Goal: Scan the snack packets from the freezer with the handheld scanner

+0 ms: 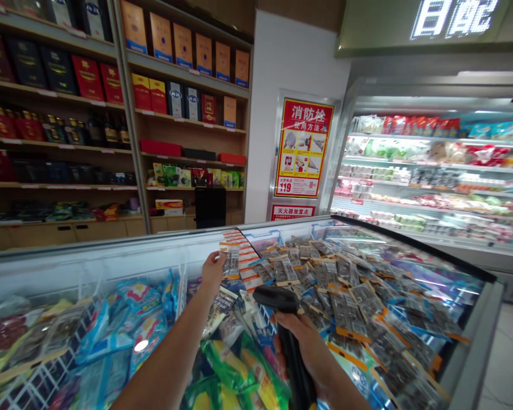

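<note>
My left hand (212, 267) reaches out over an open chest freezer (470, 364) and pinches a small clear packet with an orange edge (231, 263), held upright. My right hand (308, 353) is wrapped round the grip of a black handheld scanner (282, 307), whose head points toward the held packet. Below and to the right of the scanner lie several packets of the same kind (350, 296), piled in the freezer's right part.
Blue bags (132, 319) and green-yellow bags (231, 364) fill the freezer's left and near parts. Wooden shelves with boxes and bottles (111, 114) stand behind. A red poster (302, 148) hangs on a white pillar. An open chiller (436, 176) runs along the right.
</note>
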`<state>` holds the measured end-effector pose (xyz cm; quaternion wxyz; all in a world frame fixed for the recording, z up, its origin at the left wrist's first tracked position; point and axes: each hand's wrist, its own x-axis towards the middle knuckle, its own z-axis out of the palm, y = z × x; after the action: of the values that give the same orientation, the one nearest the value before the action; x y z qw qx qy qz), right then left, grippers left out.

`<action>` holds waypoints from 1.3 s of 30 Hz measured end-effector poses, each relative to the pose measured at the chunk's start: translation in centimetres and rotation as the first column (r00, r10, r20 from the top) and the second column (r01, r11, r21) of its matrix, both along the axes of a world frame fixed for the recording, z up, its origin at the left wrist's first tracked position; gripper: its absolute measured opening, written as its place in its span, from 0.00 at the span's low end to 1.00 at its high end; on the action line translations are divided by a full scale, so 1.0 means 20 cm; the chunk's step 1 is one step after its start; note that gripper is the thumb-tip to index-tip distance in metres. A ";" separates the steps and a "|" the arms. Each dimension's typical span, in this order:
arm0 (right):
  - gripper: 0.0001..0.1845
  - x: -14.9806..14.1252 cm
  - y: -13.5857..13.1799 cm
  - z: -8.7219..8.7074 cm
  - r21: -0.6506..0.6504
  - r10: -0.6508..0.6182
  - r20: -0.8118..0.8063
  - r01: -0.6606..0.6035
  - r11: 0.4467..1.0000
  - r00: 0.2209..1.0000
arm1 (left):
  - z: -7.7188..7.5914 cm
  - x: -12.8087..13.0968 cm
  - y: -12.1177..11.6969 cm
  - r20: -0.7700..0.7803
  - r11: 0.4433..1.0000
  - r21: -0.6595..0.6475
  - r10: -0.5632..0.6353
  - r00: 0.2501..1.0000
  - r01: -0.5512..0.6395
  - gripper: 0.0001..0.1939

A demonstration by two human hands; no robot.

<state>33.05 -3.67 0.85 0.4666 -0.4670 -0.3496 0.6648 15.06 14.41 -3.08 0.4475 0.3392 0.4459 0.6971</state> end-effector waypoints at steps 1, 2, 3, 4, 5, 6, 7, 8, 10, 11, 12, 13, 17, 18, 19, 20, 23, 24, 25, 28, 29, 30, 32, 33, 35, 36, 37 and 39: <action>0.18 0.00 0.00 0.00 0.003 0.000 -0.005 0.000 1.000 1.000 | 0.01 0.00 0.00 0.018 1.000 0.009 -0.008 1.000 0.008 0.19; 0.18 0.00 -0.01 0.01 0.006 -0.001 -0.009 0.001 1.000 1.000 | 0.02 0.00 -0.01 0.037 1.000 0.017 -0.017 0.999 0.017 0.20; 0.19 0.01 -0.01 0.01 0.009 0.001 -0.010 -0.001 1.000 1.000 | 0.02 0.00 -0.02 0.055 0.999 0.027 -0.024 0.998 0.023 0.20; 0.19 0.01 -0.02 0.01 0.008 0.002 -0.009 -0.002 1.000 1.000 | 0.03 0.00 -0.02 0.071 0.999 0.038 -0.029 0.997 0.026 0.20; 0.19 0.01 -0.02 0.01 0.006 0.002 -0.008 -0.002 1.000 1.000 | 0.04 0.01 -0.03 0.085 0.998 0.048 -0.032 0.996 0.028 0.21; 0.20 0.01 -0.02 0.02 0.005 0.002 -0.007 -0.002 1.000 1.000 | 0.04 0.01 -0.03 0.095 0.998 0.053 -0.036 0.995 0.031 0.21; 0.20 0.01 -0.03 0.02 0.003 0.000 -0.006 0.000 1.000 1.000 | 0.05 0.01 -0.03 0.106 0.998 0.057 -0.042 0.994 0.036 0.22; 0.20 0.01 -0.03 0.02 0.002 -0.002 -0.006 0.002 1.000 1.000 | 0.05 0.01 -0.04 0.115 0.998 0.057 -0.047 0.992 0.041 0.22; 0.19 0.01 -0.03 0.02 0.002 -0.006 -0.004 0.006 1.000 1.000 | 0.06 0.00 -0.04 0.126 0.998 0.054 -0.045 0.991 0.039 0.22; 0.18 0.01 -0.03 0.02 0.002 -0.008 -0.003 0.008 1.000 1.000 | 0.06 0.00 -0.04 0.126 0.998 0.054 -0.039 0.991 0.032 0.22; 0.17 0.01 -0.03 0.02 0.000 -0.010 0.002 0.010 1.000 1.000 | 0.06 0.00 -0.04 0.125 0.998 0.055 -0.032 0.992 0.025 0.22; 0.16 0.01 -0.03 0.02 -0.003 -0.013 0.012 0.013 1.000 1.000 | 0.07 0.00 -0.04 0.122 0.998 0.057 -0.025 0.992 0.018 0.22; 0.16 0.02 -0.03 0.01 0.008 -0.035 0.069 0.034 0.999 0.997 | 0.07 -0.01 -0.04 0.121 0.998 0.064 -0.013 0.993 0.005 0.22; 0.16 0.02 -0.03 0.01 0.011 -0.034 0.076 0.034 0.999 0.997 | 0.08 -0.01 -0.04 0.120 0.998 0.063 -0.007 0.993 0.000 0.22; 0.16 0.02 -0.02 0.01 0.015 -0.030 0.082 0.029 0.999 0.996 | 0.08 -0.01 -0.04 0.118 0.998 0.064 -0.002 0.993 -0.005 0.22; 0.16 0.02 -0.02 0.01 0.015 -0.024 0.087 0.023 1.000 0.996 | 0.08 -0.01 -0.05 0.115 0.998 0.064 0.004 0.993 -0.011 0.21; 0.16 0.03 -0.02 0.01 -0.001 -0.017 0.116 0.017 1.000 0.993 | 0.08 0.00 -0.05 0.102 0.998 0.065 0.015 0.995 -0.022 0.21; 0.16 0.03 -0.02 0.01 -0.007 -0.019 0.122 0.020 1.000 0.992 | 0.08 0.00 -0.05 0.099 0.998 0.065 0.014 0.995 -0.020 0.21; 0.15 0.03 -0.02 0.01 -0.010 -0.022 0.122 0.023 1.000 0.992 | 0.09 0.00 -0.05 0.098 0.998 0.064 0.010 0.995 -0.016 0.21; 0.14 0.04 -0.02 0.01 -0.007 -0.022 0.108 0.023 1.000 0.994 | 0.09 0.00 -0.05 0.090 0.998 0.062 0.000 0.996 -0.005 0.20; 0.14 0.04 -0.02 0.02 -0.004 -0.019 0.098 0.019 1.000 0.995 | 0.09 0.00 -0.05 0.084 0.998 0.062 -0.002 0.996 -0.004 0.20; 0.14 0.03 -0.02 0.02 0.000 -0.013 0.089 0.013 1.000 0.996 | 0.09 0.00 -0.05 0.078 0.998 0.063 -0.002 0.997 -0.003 0.20; 0.13 0.03 -0.02 0.02 0.004 0.007 0.081 -0.007 1.000 0.997 | 0.09 0.00 -0.06 0.067 0.998 0.064 -0.004 0.998 -0.001 0.21; 0.12 0.03 -0.02 0.01 0.009 0.016 0.078 -0.017 1.000 0.997 | 0.09 0.00 -0.05 0.063 0.998 0.064 -0.005 0.998 0.001 0.21; 0.12 0.02 -0.02 0.00 0.017 0.027 0.090 -0.029 0.999 0.996 | 0.08 0.00 -0.05 0.060 0.998 0.065 -0.001 0.998 -0.003 0.21; 0.12 0.01 -0.01 0.00 0.022 0.030 0.106 -0.033 0.999 0.994 | 0.08 0.00 -0.05 0.061 0.998 0.066 0.000 0.998 -0.004 0.22; 0.12 0.01 -0.01 -0.01 0.029 0.034 0.126 -0.038 0.999 0.991 | 0.08 -0.01 -0.05 0.062 0.998 0.068 0.000 0.998 -0.004 0.22; 0.13 -0.01 0.00 -0.02 0.055 0.041 0.172 -0.052 0.997 0.984 | 0.07 -0.01 -0.04 0.065 0.997 0.076 -0.008 0.998 0.003 0.22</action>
<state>32.94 -3.66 0.40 0.4329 -0.4999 -0.4186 0.6225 14.90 13.70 -1.66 0.4504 0.3342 0.4036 0.7229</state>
